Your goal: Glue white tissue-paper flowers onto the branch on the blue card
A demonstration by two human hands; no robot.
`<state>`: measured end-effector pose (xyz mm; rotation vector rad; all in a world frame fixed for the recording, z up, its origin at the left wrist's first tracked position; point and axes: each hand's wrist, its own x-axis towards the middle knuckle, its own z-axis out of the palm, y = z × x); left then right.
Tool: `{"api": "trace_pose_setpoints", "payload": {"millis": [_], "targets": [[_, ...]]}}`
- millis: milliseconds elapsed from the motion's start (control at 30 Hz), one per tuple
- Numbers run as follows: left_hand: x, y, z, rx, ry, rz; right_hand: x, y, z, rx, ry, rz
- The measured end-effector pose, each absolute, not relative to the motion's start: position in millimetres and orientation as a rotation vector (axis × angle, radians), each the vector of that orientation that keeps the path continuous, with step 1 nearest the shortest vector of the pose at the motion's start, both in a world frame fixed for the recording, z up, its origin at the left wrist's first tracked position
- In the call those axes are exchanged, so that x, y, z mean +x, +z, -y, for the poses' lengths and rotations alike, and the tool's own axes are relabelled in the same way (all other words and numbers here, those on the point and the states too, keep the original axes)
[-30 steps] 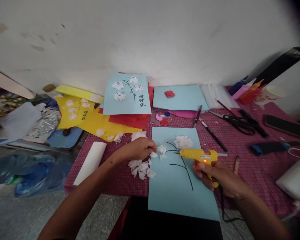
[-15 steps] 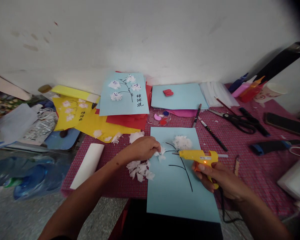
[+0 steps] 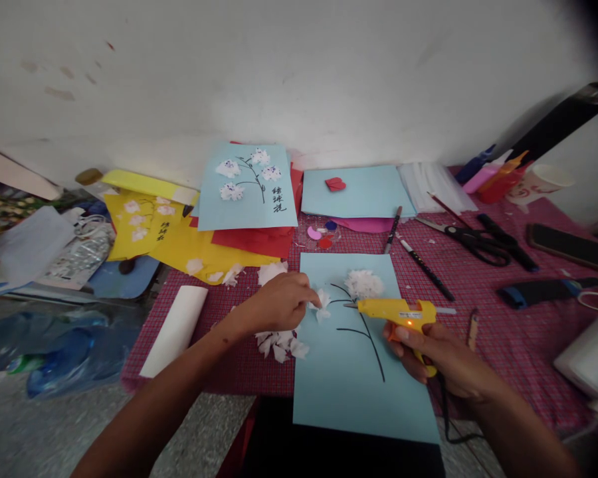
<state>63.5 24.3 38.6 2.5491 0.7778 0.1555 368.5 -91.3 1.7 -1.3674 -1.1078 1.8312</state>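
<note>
A light blue sheet (image 3: 339, 392) carries a drawn black branch and a full white paper flower (image 3: 365, 283). At the end of a left stem sits a smaller cluster of white paper petals (image 3: 323, 307). My left hand (image 3: 285, 302) presses this cluster with its index finger stretched out and the other fingers curled. My right hand (image 3: 428, 348) is wrapped round the handle of a yellow glue gun (image 3: 391, 309), its small light glowing orange. The nozzle points left over the branch. Below my left hand lies a pile of loose white petals (image 3: 280, 344).
Behind stands a finished flower picture (image 3: 249, 212) on coloured sheets. A white paper roll (image 3: 174, 332) lies at left. Scissors (image 3: 471, 242), a black pen (image 3: 427, 270) and a cutter (image 3: 538, 293) lie at right. The glue gun's cord (image 3: 446, 415) hangs over the table's front edge.
My left hand has gone from pinching the petals to pressing them with its index finger. The glue gun stays almost in place in my right hand.
</note>
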Motion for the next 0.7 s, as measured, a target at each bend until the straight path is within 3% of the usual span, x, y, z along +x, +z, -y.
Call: {"api": "trace_pose_setpoints", "payload": {"millis": [700], "targets": [[32,52,5,2.505,0.075,-0.863,367,4,91,-1.360,1.845,1.112]]}}
